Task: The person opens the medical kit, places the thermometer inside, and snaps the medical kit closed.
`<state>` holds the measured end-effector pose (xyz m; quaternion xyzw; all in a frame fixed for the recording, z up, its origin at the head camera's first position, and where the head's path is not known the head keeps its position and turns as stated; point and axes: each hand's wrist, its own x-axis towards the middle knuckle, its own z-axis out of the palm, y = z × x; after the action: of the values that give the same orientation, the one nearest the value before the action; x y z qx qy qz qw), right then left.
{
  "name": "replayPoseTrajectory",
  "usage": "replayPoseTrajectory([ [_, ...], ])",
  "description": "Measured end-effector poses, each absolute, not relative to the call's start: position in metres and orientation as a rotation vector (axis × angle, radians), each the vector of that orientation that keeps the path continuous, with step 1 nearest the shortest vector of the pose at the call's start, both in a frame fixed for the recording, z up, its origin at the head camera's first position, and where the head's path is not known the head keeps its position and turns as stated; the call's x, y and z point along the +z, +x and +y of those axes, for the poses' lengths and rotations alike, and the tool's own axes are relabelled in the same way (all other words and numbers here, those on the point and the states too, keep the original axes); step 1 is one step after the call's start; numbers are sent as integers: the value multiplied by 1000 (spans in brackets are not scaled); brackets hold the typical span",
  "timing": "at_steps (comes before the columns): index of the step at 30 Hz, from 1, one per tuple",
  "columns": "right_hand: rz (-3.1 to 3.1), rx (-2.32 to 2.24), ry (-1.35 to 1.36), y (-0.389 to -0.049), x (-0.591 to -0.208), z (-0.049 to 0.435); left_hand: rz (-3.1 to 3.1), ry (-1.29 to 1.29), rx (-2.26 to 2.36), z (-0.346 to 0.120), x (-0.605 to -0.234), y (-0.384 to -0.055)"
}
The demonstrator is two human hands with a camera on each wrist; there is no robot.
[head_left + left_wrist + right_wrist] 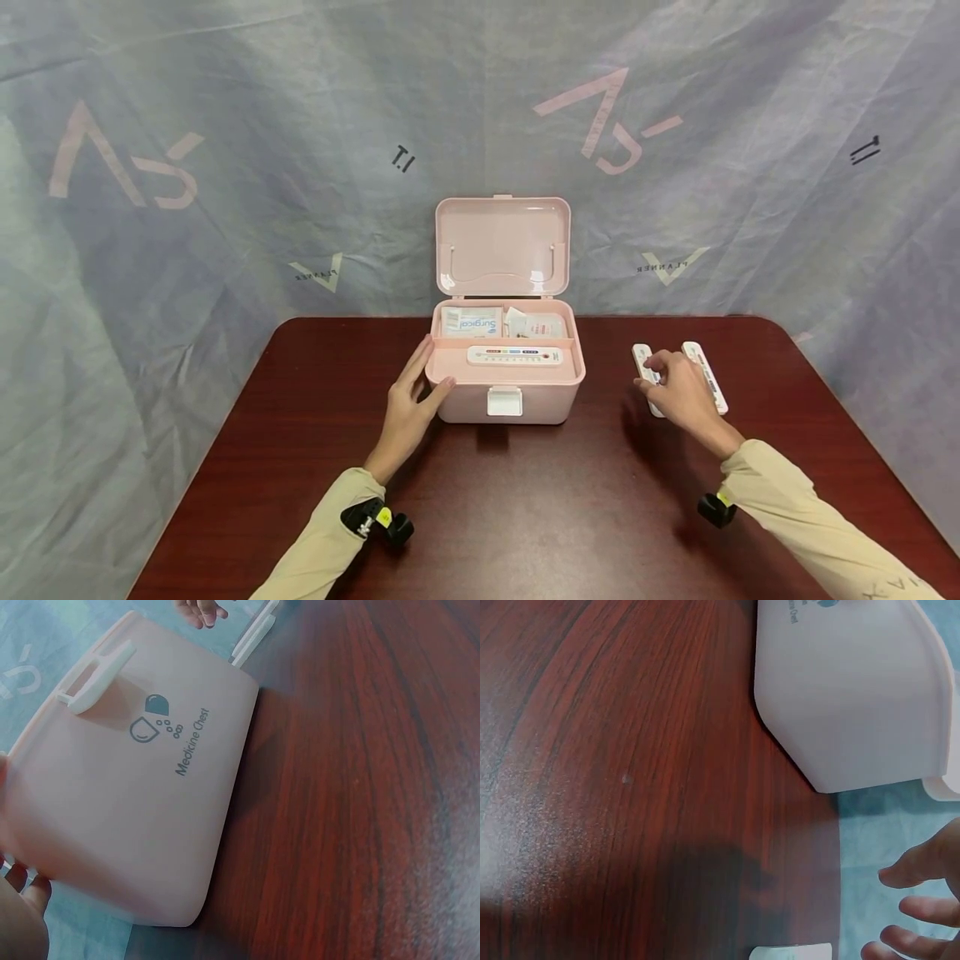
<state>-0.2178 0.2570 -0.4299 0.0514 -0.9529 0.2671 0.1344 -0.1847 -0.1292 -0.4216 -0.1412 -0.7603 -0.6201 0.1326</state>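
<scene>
A pink medicine chest stands on the table with its lid raised. My left hand holds its front left corner, the thumb on the front rim and the fingers along the left side. A white strip thermometer lies flat in the chest's front section. To the right of the chest, two similar white strip thermometers lie side by side, the left one and the right one. My right hand hovers over the left one, thumb and fingers apart with nothing between them in the right wrist view.
Behind the front section, a divided compartment holds a packet marked Surgical and a clear-wrapped pack. The dark red wooden table ends at a grey cloth backdrop behind and at the sides. A white latch juts from the chest's front.
</scene>
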Motion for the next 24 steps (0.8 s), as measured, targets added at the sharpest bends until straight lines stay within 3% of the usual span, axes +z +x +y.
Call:
replayPoseTrajectory([
  [24, -2776, 785, 71, -210, -447, 273, -2197, -428, -1808, -129, -422, -184],
])
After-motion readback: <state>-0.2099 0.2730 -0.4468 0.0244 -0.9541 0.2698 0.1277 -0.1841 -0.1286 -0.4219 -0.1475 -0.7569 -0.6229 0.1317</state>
